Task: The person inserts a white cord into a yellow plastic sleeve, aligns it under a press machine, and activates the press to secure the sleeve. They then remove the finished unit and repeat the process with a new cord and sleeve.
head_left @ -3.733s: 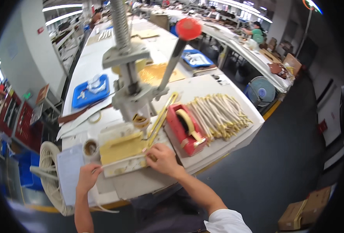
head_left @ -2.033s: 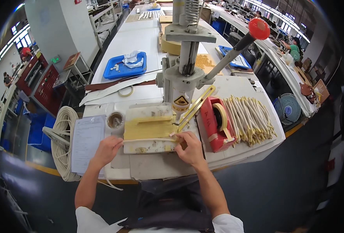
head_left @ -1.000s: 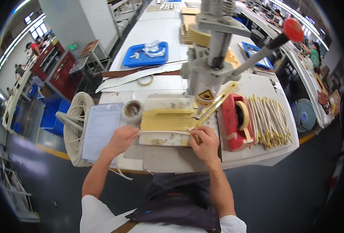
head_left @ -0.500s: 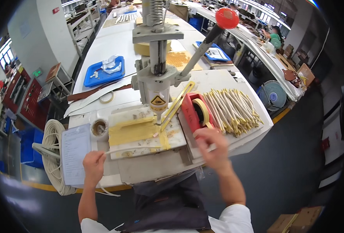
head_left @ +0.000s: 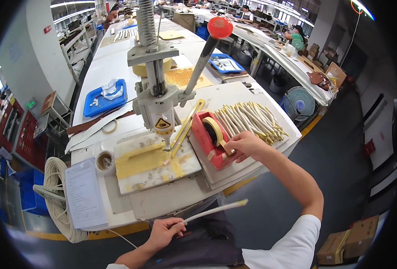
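My left hand (head_left: 166,232) is close to my body, its fingers closed around a white cord (head_left: 212,210) whose free end, wrapped in yellow, points right over my dark apron. At the front of a red tape dispenser (head_left: 202,140), my right hand (head_left: 247,146) pinches the end of the yellow masking tape (head_left: 221,142) coming off the roll. Behind the dispenser lies a pile of short white cords (head_left: 251,120) with yellow ends. Left of it, a hand press (head_left: 156,107) with a red-knobbed lever stands over a whitish slab (head_left: 140,181) partly covered with yellow tape.
A coil of white cord (head_left: 57,197) hangs at the table's left edge beside a printed sheet (head_left: 84,193). Behind the press sit a blue tray (head_left: 91,107) and a tape ring (head_left: 110,127). A fan (head_left: 299,106) stands right of the table; cardboard boxes (head_left: 360,240) lie lower right.
My left hand has drawn the cord off the slab, toward my body and to the right. My right hand has come onto the dispenser's front and taken the tape end. The whole view has shifted.
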{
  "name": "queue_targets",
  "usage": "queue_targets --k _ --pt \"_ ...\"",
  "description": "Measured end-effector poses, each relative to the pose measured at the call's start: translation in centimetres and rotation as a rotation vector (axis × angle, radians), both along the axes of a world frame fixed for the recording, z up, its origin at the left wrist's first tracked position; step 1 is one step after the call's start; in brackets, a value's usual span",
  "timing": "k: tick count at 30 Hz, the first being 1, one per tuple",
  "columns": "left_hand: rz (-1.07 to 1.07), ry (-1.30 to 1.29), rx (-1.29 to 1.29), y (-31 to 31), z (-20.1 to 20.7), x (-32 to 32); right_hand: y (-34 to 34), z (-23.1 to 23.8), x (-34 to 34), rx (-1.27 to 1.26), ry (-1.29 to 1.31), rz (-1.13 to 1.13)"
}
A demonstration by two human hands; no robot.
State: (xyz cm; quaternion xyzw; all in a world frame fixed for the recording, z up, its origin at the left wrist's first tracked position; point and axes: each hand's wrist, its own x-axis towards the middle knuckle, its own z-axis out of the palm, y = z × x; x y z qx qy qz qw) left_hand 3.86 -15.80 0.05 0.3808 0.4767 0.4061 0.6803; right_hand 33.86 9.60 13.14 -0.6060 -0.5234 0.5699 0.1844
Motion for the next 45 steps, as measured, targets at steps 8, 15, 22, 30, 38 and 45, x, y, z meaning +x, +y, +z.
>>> queue_targets --k 8,15,22,30,38,45 --pt "0.093 0.018 -0.031 0.2 1.4 -1.1 -4.3 -1.8 1.5 -0.021 0.493 -0.228" --pt "0.178 -0.012 -0.033 2.6 2.4 -1.2 -7.7 -6.5 1.9 0.268 0.509 -0.279" --pt "0.144 0.029 -0.024 4.6 3.4 -0.5 -7.1 -9.1 2.0 0.596 0.168 -0.234" --pt "0.115 0.028 0.037 4.7 4.6 0.4 -12.6 -6.0 0.7 0.599 0.295 -0.151" --pt "0.067 0.016 0.052 4.0 5.3 2.0 -15.7 -5.7 -7.5 0.652 0.118 0.356" --pt "0.1 0.06 0.13 3.3 5.6 1.9 -15.9 -6.5 -8.2 0.648 0.152 0.319"
